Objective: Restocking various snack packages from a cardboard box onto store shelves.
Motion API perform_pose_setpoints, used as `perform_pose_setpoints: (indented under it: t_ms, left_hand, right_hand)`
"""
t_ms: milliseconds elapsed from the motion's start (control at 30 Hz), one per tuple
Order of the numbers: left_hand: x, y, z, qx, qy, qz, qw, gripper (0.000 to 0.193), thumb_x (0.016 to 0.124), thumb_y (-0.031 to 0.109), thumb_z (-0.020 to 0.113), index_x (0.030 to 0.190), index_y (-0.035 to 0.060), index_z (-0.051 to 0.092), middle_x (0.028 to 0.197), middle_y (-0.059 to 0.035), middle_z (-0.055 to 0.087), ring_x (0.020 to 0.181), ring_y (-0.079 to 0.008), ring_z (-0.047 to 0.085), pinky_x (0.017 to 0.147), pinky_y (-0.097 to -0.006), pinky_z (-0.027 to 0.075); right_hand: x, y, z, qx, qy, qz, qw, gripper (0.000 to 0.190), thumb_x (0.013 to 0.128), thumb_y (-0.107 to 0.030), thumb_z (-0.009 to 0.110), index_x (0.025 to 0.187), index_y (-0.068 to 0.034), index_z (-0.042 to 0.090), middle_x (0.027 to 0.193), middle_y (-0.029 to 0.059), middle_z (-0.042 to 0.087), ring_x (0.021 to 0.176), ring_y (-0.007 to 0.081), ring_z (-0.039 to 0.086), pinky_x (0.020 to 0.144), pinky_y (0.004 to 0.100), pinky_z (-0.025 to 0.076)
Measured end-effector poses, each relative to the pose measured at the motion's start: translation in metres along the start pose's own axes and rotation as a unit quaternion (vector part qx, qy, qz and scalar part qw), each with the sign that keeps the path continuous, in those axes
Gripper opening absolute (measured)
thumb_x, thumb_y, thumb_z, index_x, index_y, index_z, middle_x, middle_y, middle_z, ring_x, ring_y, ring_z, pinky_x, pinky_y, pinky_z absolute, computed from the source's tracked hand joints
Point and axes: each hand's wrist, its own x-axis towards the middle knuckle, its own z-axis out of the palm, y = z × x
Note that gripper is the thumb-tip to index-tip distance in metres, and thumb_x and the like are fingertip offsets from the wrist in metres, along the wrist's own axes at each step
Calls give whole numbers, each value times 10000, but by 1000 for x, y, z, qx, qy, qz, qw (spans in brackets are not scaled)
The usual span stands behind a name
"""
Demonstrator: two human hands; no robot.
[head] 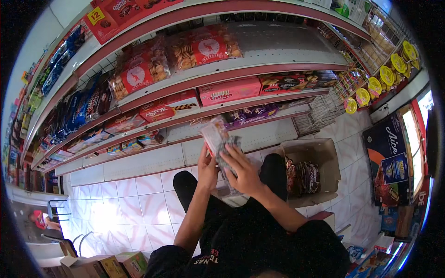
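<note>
My left hand (207,169) grips the lower left side of a clear plastic snack packet (212,131) with a pale and red label, held up over my lap. My right hand (242,172) lies with spread fingers on a grey patterned cloth or wrap (227,147) pressed against the packet's right side. The cloth hangs down between my knees. To the right of my knee stands an open cardboard box (328,166) with several brown snack packs (307,177) inside. The packet's lower part is hidden by my hands.
Store shelves (250,133) curve across the front, holding a red wafer box (170,106), a pink box (229,92) and biscuit bags (205,48). Wire racks (313,114) stand at the right end. Cartons (132,264) sit behind at the lower left. A person (41,219) is far left.
</note>
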Motion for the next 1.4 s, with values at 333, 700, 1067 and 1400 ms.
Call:
perform_pose_setpoints:
  t_ms: [333, 700, 1067, 1400]
  left_hand:
    - [-24, -27, 2, 162, -107, 15, 981, 559, 965, -7, 467, 1499, 126, 370, 1035, 46, 605, 688, -17, 448, 579, -194, 378]
    - [-3, -4, -9, -26, -111, 57, 992, 503, 990, -24, 402, 1481, 71, 357, 1390, -91, 516, 1212, -186, 547, 946, -315, 500]
    - [-19, -25, 1, 178, -142, 101, 968, 264, 1013, 83, 480, 1256, 13, 554, 1013, -4, 581, 847, -70, 510, 706, -239, 446]
    - [-2, -6, 24, 10, 3, -1, 1000, 542, 984, 81, 547, 1492, 121, 361, 910, 21, 631, 669, -33, 510, 538, -188, 373]
  right_hand:
    - [13, 17, -20, -36, 13, 9, 999, 485, 929, -111, 571, 1406, -90, 485, 1504, 146, 389, 1411, 352, 333, 1116, 501, 346]
    - [-10, 0, -10, -4, -65, -33, 997, 492, 889, -127, 608, 1374, -89, 529, 1463, 147, 443, 1379, 377, 376, 1092, 493, 354]
    - [28, 11, -22, -48, -9, -48, 998, 398, 873, -128, 608, 1268, -80, 593, 1325, 141, 572, 1316, 356, 460, 1112, 527, 312]
    - [-4, 13, -12, -28, 18, 35, 999, 508, 888, -163, 630, 1375, -84, 510, 1452, 158, 450, 1348, 390, 414, 1072, 469, 391]
